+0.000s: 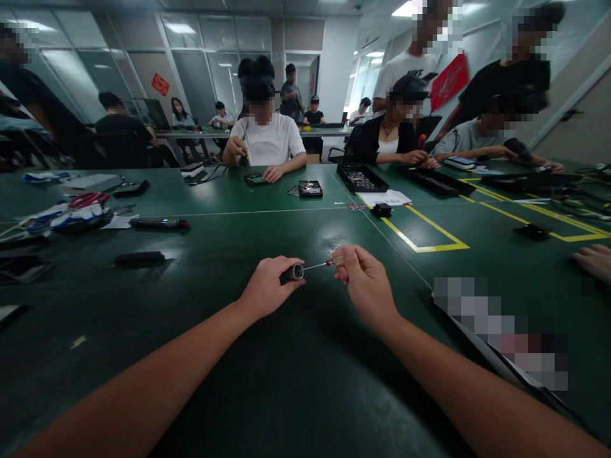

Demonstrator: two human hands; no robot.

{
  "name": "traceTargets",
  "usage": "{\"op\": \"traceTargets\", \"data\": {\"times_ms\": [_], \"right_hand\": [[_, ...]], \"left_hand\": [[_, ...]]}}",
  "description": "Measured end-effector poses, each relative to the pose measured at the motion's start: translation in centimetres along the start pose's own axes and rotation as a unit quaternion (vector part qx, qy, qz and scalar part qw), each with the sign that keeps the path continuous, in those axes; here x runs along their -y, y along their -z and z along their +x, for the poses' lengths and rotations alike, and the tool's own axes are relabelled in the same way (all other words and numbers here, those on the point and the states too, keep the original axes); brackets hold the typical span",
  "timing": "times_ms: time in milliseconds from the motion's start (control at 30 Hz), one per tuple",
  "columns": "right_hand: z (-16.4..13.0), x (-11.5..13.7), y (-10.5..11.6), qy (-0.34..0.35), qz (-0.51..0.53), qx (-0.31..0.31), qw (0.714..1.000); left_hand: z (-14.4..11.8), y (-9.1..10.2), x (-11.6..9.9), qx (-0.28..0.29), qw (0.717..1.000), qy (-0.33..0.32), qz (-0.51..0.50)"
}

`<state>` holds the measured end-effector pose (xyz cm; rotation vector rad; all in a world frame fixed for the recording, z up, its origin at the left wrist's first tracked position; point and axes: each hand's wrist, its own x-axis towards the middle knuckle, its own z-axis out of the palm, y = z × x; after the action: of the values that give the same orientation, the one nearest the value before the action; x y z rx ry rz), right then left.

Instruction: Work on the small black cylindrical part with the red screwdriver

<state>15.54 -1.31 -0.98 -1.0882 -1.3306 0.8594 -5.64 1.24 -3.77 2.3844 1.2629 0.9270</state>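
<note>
My left hand is closed around a small dark cylinder with a round silver end, held just above the green table. My right hand pinches a thin screwdriver bit with a red band near its base. The bit's tip points left and meets the cylinder's silver end. Both hands are at the table's centre, a hand's width apart.
A black bar and a dark pen-like tool lie to the left, near red-handled scissors. Yellow tape lines mark the right side. Another person's hand rests at the far right. Several seated people work across the table with black trays.
</note>
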Motion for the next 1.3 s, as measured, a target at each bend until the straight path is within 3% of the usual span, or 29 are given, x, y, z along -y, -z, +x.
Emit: {"op": "traceTargets", "data": {"times_ms": [300, 400, 467, 533, 700, 900, 1067, 1200, 1300], "right_hand": [[-0.7, 0.3, -0.4, 0.054, -0.027, -0.022, 0.998], [0.3, -0.9, -0.2, -0.027, 0.059, -0.045, 0.997], [1.1, -1.8, 0.1, -0.134, 0.154, -0.021, 0.979], [1.7, -2.7, 0.4, -0.18, 0.185, -0.022, 0.966], [1.5, -3.3, 0.0, -0.15, 0.168, -0.068, 0.972], [2.0, -2.4, 0.3, -0.137, 0.148, -0.119, 0.972], [2.7, -0.8, 1.3, -0.061, 0.139, -0.151, 0.977], [2.5, 0.2, 1.5, -0.001, 0.099, -0.159, 0.982], [2.4, 0.5, 1.6, 0.036, 0.056, -0.164, 0.984]], "left_hand": [[-0.1, 0.0, -0.3, 0.003, 1.0, -0.001, -0.002], [0.0, 0.3, -0.4, -0.002, 1.0, -0.013, 0.007], [0.2, 0.5, -0.2, -0.006, 1.0, -0.003, 0.01], [0.4, 0.5, 0.1, -0.001, 1.0, 0.022, 0.007], [0.4, 0.3, 0.7, 0.021, 0.998, 0.057, 0.016], [0.2, 0.5, 0.4, 0.036, 0.997, 0.065, 0.014], [0.6, 0.1, -0.2, 0.048, 0.997, 0.052, 0.014], [2.9, -0.8, -0.9, 0.082, 0.995, 0.035, 0.048], [5.9, -1.5, -1.1, 0.112, 0.983, 0.066, 0.133]]}}
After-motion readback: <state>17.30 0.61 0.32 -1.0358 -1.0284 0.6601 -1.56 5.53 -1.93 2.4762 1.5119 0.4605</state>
